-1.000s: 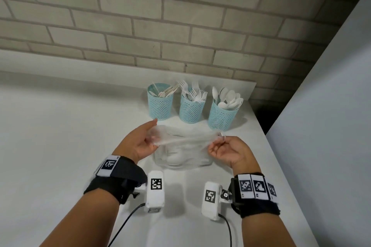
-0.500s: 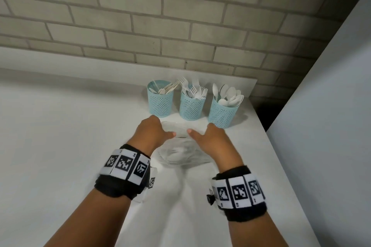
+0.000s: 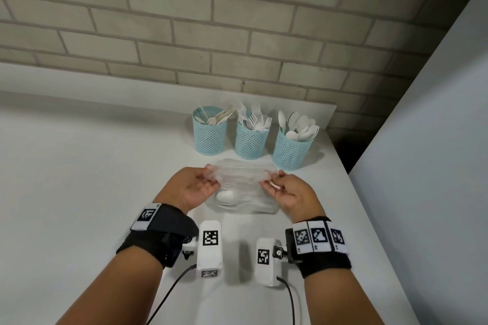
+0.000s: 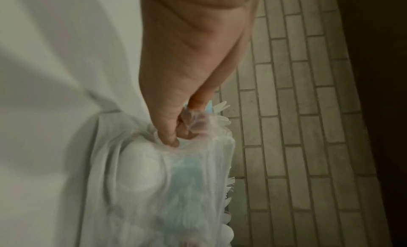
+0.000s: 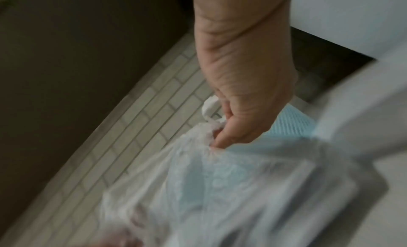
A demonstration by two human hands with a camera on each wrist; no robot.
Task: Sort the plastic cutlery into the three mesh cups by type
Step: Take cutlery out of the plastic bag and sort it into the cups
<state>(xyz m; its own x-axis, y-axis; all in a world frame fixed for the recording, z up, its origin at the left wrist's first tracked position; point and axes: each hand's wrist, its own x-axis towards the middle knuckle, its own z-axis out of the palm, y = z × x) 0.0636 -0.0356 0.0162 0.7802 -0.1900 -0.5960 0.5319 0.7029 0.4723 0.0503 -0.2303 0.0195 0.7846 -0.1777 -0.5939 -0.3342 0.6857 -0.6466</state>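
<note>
Three light-blue mesh cups stand in a row at the back of the white counter: the left cup (image 3: 210,130) holds knives, the middle cup (image 3: 251,137) forks, the right cup (image 3: 292,149) spoons. In front of them a clear plastic bag (image 3: 241,179) is stretched between my hands. My left hand (image 3: 196,186) pinches its left edge and my right hand (image 3: 284,188) pinches its right edge, palms up. A white spoon bowl (image 3: 225,196) shows through the bag near the left hand. Both wrist views show the fingers bunched on the film (image 4: 193,123) (image 5: 211,128).
The counter (image 3: 92,179) ends at a brick wall (image 3: 211,34) behind the cups. A pale panel (image 3: 422,153) rises on the right, with a dark gap beside the spoon cup. White wrist-camera units and cables hang under both forearms.
Half a second ago both hands were palms down over the bag near the cups. Now they are turned palms up and have pulled the bag's edges apart, stretching it.
</note>
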